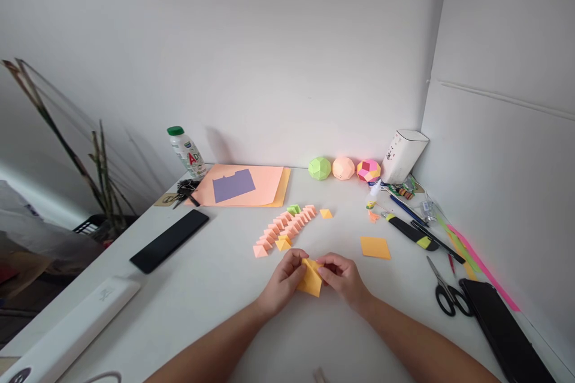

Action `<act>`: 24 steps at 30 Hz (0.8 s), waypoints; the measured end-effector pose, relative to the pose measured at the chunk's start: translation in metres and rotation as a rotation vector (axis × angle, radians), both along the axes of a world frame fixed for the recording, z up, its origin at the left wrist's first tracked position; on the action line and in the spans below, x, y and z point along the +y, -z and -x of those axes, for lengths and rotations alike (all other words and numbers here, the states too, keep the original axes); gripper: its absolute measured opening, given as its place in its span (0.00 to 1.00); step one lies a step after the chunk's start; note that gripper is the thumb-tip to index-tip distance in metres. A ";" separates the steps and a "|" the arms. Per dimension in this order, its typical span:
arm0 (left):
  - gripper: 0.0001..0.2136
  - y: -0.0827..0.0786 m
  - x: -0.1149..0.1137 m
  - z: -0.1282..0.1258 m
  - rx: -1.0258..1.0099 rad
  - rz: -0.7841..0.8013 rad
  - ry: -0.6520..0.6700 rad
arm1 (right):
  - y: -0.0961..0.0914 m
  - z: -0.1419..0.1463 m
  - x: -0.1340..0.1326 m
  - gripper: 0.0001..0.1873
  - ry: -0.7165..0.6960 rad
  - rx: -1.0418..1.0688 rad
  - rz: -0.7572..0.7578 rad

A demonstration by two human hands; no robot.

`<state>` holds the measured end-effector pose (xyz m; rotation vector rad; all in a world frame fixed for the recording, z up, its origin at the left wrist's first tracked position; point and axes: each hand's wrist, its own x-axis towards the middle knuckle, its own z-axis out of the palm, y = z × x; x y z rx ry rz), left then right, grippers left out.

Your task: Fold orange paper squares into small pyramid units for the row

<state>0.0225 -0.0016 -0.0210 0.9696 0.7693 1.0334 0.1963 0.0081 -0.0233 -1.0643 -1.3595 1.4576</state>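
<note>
Between my two hands is a yellow-orange piece of paper [311,281], partly folded, held just above the white table. My left hand [287,273] pinches its left side near the top. On the opposite side, the fingertips of my right hand [341,275] grip the upper right edge. Just beyond my hands lie rows of folded salmon paper units [269,233], with a green unit [293,209] and an orange unit [283,243] among them. A single orange folded piece [326,213] sits apart, and a flat orange sheet [375,248] lies to the right.
Paper balls [319,168] line the wall beside a white container [404,155]. At right are a glue bottle [372,195], a utility knife [411,231], scissors [444,290] and a black case [503,323]. At left are stacked paper sheets [269,182], a bottle [187,152] and a black phone [169,240].
</note>
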 end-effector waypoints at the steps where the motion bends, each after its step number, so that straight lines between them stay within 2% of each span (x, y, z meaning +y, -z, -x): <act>1: 0.11 -0.002 0.000 0.000 0.011 0.001 0.027 | 0.001 0.000 0.000 0.10 -0.005 0.002 -0.016; 4: 0.14 -0.005 -0.001 0.001 0.065 -0.004 0.068 | 0.003 0.000 0.001 0.08 -0.016 -0.005 -0.055; 9: 0.17 0.000 0.000 0.003 0.121 -0.006 0.077 | 0.005 -0.001 0.001 0.07 0.001 -0.046 -0.140; 24: 0.16 0.001 0.001 0.004 0.137 -0.028 0.108 | 0.005 0.000 0.000 0.05 -0.007 -0.086 -0.247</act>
